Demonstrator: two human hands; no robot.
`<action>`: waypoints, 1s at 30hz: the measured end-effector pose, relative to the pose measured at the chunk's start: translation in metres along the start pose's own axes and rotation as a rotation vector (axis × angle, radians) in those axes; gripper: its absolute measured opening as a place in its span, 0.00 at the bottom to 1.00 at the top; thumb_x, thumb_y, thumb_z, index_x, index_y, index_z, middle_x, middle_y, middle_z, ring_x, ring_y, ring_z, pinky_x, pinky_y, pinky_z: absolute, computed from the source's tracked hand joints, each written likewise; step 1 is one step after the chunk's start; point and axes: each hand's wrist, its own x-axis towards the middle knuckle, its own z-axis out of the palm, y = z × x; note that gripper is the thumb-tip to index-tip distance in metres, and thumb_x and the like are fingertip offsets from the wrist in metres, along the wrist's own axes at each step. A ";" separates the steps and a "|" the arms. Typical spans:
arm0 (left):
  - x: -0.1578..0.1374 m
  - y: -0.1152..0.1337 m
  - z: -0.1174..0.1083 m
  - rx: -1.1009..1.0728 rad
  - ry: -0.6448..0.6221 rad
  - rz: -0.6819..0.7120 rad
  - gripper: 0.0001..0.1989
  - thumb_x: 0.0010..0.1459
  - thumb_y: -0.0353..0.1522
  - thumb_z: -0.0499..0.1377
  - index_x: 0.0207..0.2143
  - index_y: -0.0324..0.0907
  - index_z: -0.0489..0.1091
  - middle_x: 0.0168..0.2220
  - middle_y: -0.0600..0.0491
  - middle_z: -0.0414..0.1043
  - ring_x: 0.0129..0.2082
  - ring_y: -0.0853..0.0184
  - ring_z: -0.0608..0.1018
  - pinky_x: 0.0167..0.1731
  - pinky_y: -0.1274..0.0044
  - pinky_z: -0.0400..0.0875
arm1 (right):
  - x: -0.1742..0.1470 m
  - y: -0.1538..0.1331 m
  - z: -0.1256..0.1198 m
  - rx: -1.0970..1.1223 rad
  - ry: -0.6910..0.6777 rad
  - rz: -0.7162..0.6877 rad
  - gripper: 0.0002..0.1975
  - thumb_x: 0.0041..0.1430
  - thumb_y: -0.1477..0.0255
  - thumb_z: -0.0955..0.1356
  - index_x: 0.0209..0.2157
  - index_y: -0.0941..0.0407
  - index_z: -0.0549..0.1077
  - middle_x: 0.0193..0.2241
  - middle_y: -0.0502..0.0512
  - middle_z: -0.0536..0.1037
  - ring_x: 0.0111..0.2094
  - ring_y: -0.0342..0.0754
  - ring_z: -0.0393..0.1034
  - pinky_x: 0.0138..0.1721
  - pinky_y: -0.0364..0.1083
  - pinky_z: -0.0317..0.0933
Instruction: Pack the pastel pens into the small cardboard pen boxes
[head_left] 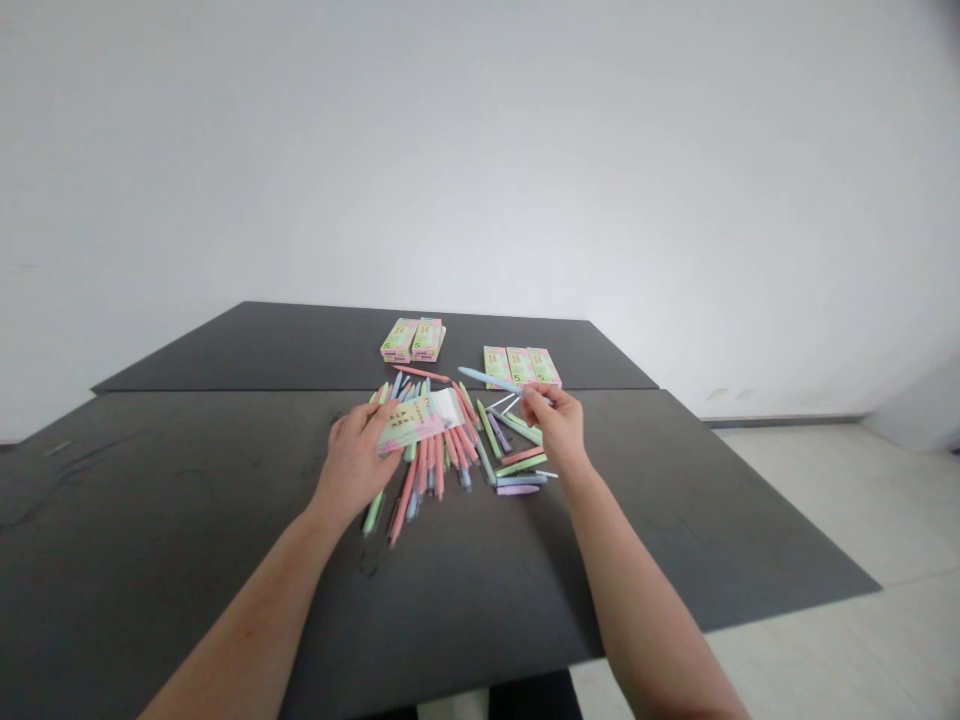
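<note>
My left hand (358, 447) is closed around a small pink, green and yellow cardboard box (411, 421), whose white end flap (448, 408) stands out toward the right. In my right hand (553, 420) a light blue pen (487, 377) is pinched near one end, its other end pointing left. The pen is above the table and apart from the box. Below both hands spreads a loose pile of pens (424, 468) in pink, blue and green. More pens, green, purple and blue, lie under and left of my right hand, among them a lilac one (517, 490).
Farther back on the black table (195, 560) sit stacked boxes (412, 338) of the same print. Right of them, three boxes (521, 366) lie side by side. A seam crosses the tabletop. Behind it rises a white wall (480, 150); pale floor (810, 480) shows at right.
</note>
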 end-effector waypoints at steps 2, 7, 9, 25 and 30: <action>0.000 -0.001 0.000 -0.006 0.001 0.000 0.28 0.54 0.31 0.56 0.59 0.40 0.60 0.51 0.42 0.65 0.53 0.53 0.70 0.53 0.63 0.64 | 0.000 -0.004 -0.001 0.115 -0.025 -0.023 0.14 0.49 0.61 0.72 0.30 0.58 0.76 0.17 0.47 0.71 0.17 0.39 0.60 0.21 0.41 0.55; -0.001 -0.001 0.000 -0.015 0.011 0.007 0.28 0.54 0.31 0.56 0.59 0.42 0.60 0.51 0.43 0.65 0.53 0.54 0.70 0.54 0.63 0.63 | -0.006 -0.014 -0.001 0.133 -0.109 -0.081 0.12 0.49 0.62 0.72 0.29 0.57 0.75 0.16 0.45 0.67 0.17 0.38 0.56 0.19 0.40 0.51; -0.001 -0.001 0.000 -0.015 0.012 0.007 0.28 0.54 0.31 0.56 0.59 0.42 0.60 0.51 0.43 0.65 0.53 0.54 0.70 0.54 0.63 0.64 | -0.010 -0.019 -0.001 0.073 -0.117 -0.099 0.12 0.49 0.62 0.72 0.28 0.57 0.75 0.16 0.45 0.66 0.17 0.38 0.55 0.19 0.40 0.49; -0.001 0.001 -0.001 -0.030 0.005 0.055 0.28 0.54 0.30 0.56 0.59 0.42 0.61 0.51 0.43 0.65 0.54 0.54 0.69 0.55 0.62 0.62 | -0.018 -0.015 0.004 -0.161 -0.265 -0.141 0.10 0.52 0.64 0.70 0.32 0.55 0.76 0.22 0.48 0.71 0.20 0.40 0.59 0.18 0.40 0.57; 0.000 0.006 -0.003 -0.037 -0.019 0.053 0.28 0.54 0.30 0.56 0.59 0.44 0.61 0.51 0.44 0.66 0.54 0.53 0.68 0.56 0.62 0.61 | -0.020 -0.012 0.006 -0.175 -0.321 -0.092 0.11 0.52 0.63 0.70 0.33 0.54 0.76 0.19 0.47 0.69 0.19 0.41 0.59 0.16 0.40 0.59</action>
